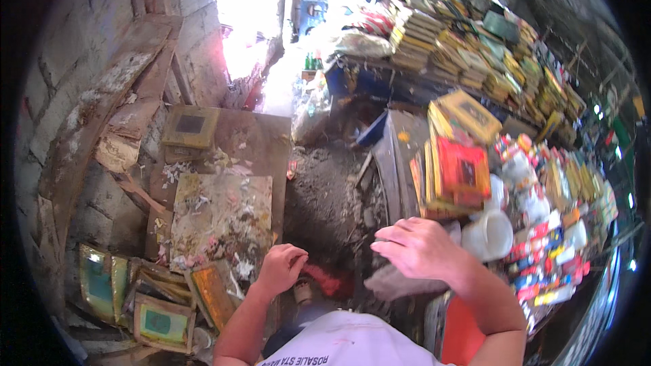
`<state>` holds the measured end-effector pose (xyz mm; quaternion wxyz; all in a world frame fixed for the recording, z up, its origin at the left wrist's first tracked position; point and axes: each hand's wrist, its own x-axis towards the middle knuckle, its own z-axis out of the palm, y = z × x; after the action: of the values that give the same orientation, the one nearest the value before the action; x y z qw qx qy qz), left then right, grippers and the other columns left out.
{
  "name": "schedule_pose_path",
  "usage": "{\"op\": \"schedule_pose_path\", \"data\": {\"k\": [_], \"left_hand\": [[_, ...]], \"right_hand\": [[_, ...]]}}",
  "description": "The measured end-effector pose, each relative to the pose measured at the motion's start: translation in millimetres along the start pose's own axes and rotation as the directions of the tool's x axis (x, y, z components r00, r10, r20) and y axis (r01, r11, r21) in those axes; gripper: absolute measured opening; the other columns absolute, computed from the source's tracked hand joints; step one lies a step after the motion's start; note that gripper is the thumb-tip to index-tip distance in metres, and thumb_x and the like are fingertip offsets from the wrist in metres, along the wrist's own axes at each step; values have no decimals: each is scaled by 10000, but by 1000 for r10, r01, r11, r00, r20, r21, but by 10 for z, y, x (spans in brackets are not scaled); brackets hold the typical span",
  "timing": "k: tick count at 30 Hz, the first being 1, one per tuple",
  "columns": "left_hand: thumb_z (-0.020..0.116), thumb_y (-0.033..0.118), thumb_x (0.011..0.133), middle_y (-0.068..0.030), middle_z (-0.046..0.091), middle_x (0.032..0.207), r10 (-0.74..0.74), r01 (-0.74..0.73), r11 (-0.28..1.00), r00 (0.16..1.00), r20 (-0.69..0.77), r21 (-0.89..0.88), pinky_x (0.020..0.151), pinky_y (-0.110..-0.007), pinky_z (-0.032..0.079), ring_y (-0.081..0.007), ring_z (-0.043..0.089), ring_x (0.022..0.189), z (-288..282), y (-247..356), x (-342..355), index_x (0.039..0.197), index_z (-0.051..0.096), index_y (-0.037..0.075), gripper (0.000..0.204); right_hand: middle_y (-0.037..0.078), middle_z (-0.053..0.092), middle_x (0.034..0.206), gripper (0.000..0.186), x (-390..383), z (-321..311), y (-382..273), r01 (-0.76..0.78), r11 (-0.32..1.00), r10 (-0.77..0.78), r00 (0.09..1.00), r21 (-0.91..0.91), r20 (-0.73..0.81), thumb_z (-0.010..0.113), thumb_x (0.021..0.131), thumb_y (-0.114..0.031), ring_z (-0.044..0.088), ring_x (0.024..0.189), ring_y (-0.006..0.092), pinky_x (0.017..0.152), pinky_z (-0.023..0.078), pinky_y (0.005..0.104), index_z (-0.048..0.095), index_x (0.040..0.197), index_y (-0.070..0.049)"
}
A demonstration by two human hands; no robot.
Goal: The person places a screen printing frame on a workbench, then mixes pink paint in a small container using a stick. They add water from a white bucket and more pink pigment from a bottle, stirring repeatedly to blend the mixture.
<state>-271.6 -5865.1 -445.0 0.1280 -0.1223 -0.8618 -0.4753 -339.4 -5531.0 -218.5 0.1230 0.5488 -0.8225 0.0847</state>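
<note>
My left hand point(280, 268) hangs over the dirt floor, beside the right edge of a paint-stained board point(220, 220). Its fingers are curled in toward the thumb; anything inside them is hidden. My right hand point(415, 247) is raised in front of my body, with its fingers stretched out and nothing visible in them. Just beyond it, a stack of wooden frames with a red-orange top frame point(464, 166) stands on a bench point(401, 156). Close to the right hand's wrist is a white bucket point(487, 234).
Wooden frames with green mesh point(163, 322) lean at the lower left. Another frame point(190, 127) rests on the left table point(254, 139). Many frames point(413, 37) are piled on the far bench. Small paint containers point(542, 251) crowd the right side. A dirt passage point(319, 190) leads toward a bright doorway.
</note>
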Motion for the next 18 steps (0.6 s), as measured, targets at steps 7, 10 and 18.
{"op": "schedule_pose_path", "data": {"k": [7,10,18], "left_hand": [[850,123,972,-141,827,1015,-174,174,985,984,-32,-19,937,-484,610,-384,795,997,-166,-271,498,1072,845,64,116],[849,141,980,-151,833,1032,-257,259,966,964,-67,25,956,-485,615,-387,800,1018,-183,-430,704,1066,845,67,114],[898,128,948,-144,817,943,-577,589,807,770,-275,-43,838,-399,624,-302,796,870,-1,-664,2131,975,807,51,123]], "right_hand": [[96,804,1130,238,994,1509,1378,-204,952,136,951,229,279,840,986,-257,810,1073,340,918,662,472,834,1196,-143],[135,829,1168,289,1345,2176,2125,-378,921,283,815,95,506,836,997,-294,821,1139,367,941,666,515,833,1237,-133],[216,842,1202,369,2849,3043,4346,-409,855,212,838,320,504,796,1062,-363,800,1201,423,1039,639,557,805,1288,-71]]}}
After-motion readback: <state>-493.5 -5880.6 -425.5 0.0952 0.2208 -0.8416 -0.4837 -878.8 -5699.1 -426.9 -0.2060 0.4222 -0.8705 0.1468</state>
